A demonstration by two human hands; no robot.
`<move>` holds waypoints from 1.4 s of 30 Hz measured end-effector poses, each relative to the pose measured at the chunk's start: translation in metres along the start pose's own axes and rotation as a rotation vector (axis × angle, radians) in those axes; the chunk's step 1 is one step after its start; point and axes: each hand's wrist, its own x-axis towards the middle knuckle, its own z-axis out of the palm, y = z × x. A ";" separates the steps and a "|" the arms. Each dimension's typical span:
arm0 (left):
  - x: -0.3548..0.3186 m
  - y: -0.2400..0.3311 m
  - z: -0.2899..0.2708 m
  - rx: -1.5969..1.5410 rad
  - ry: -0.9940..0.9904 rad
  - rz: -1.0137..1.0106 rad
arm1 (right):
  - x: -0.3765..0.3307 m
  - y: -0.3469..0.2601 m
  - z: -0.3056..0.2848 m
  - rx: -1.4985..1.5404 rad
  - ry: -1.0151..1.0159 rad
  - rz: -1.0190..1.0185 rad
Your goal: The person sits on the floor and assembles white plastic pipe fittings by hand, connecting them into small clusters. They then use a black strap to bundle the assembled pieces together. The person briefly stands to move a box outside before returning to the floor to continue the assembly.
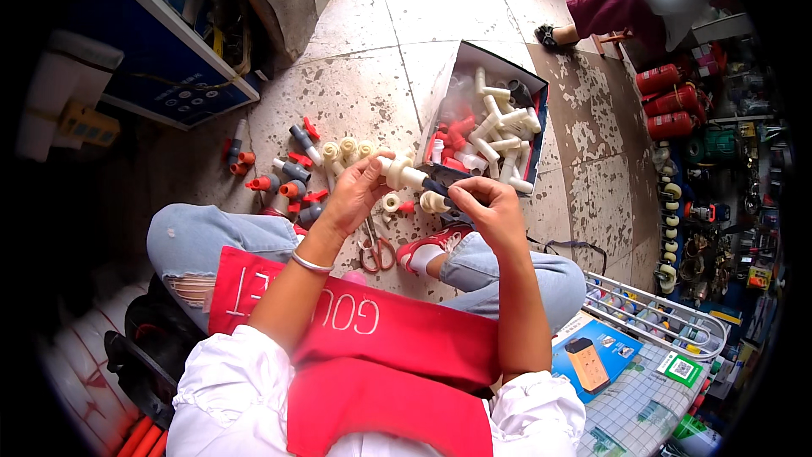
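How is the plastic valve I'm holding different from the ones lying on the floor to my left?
The held valve is up in the air, gripped at each end by the left hand and right hand; the floor valves lie loose on the tiles. The held valve shows cream fittings at its ends; the floor valves show red handles and orange caps. Both have dark grey bodies.

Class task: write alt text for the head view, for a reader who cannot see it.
A seated person's left hand and right hand hold a cream plastic pipe fitting above a speckled tile floor, beside an open cardboard box of fittings.
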 end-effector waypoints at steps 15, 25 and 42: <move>-0.016 0.037 0.039 0.934 0.219 0.701 | 0.002 -0.001 0.000 -0.577 0.030 -0.085; -0.070 0.109 0.096 0.946 0.183 0.836 | -0.008 -0.010 -0.067 -0.964 0.265 0.068; -0.018 0.147 0.146 0.535 -0.252 0.650 | -0.005 0.002 0.004 0.202 -0.251 -0.211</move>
